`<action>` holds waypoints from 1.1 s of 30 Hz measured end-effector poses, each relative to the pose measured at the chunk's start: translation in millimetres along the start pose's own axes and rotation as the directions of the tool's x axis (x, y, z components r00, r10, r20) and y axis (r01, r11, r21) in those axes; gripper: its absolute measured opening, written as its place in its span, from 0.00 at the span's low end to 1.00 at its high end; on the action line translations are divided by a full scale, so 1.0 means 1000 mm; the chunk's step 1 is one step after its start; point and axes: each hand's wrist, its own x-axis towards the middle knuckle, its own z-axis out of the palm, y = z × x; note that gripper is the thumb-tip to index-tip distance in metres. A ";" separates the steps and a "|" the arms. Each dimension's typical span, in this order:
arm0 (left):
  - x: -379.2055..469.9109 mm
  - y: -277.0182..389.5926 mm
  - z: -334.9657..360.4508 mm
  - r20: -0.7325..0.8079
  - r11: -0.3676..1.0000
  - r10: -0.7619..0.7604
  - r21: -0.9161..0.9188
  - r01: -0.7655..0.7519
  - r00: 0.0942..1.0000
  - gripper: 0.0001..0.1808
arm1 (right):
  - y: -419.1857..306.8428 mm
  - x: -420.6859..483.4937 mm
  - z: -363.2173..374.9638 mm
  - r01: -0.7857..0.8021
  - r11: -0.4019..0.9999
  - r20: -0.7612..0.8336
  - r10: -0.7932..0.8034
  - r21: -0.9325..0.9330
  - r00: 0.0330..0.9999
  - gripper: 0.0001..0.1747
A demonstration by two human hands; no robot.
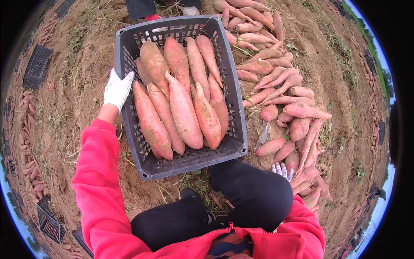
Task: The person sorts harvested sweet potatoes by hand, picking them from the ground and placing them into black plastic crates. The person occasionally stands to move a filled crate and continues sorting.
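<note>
A black plastic crate [194,166] with slotted walls stands in front of me, holding several large, soil-dusted sweet potatoes [184,110] laid lengthwise. My left hand [118,87], in a white glove, grips the crate's left rim, with the thumb over the edge. To the right of the crate a long heap of sweet potatoes [300,110] lies on the soil. My right hand [282,170], also gloved, is low at the near left side of this heap beside my knee. Only its fingers show, spread against the ground or the sweet potatoes; the rest is hidden behind my leg.
Another person's dark-clothed leg [140,8] is just beyond the crate's far edge. Further black crates [37,66] stand at the far left, near another row of sweet potatoes [27,129]. Loose soil and cut vines [339,48] cover the ground. A clear plastic scrap [263,136] lies by the heap.
</note>
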 end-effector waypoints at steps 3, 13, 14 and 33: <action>0.035 -0.013 0.004 0.072 0.908 -0.028 -0.414 0.056 0.997 0.13 | 0.001 -0.005 -0.001 -0.011 0.999 -0.001 0.011 -0.040 1.000 0.39; 0.024 0.001 -0.007 0.000 0.965 -0.204 -0.169 0.201 0.979 0.16 | -0.004 -0.004 -0.028 -0.162 0.969 0.365 0.085 0.184 0.927 0.36; 0.024 0.004 -0.005 -0.031 0.964 -0.217 -0.168 0.208 0.976 0.17 | -0.005 -0.004 -0.028 -0.177 0.966 0.386 0.093 0.189 0.918 0.37; 0.026 0.015 0.001 -0.029 0.721 -0.105 0.687 0.096 0.994 0.29 | -0.003 0.135 -0.126 -0.473 0.829 0.793 0.060 0.299 0.606 0.31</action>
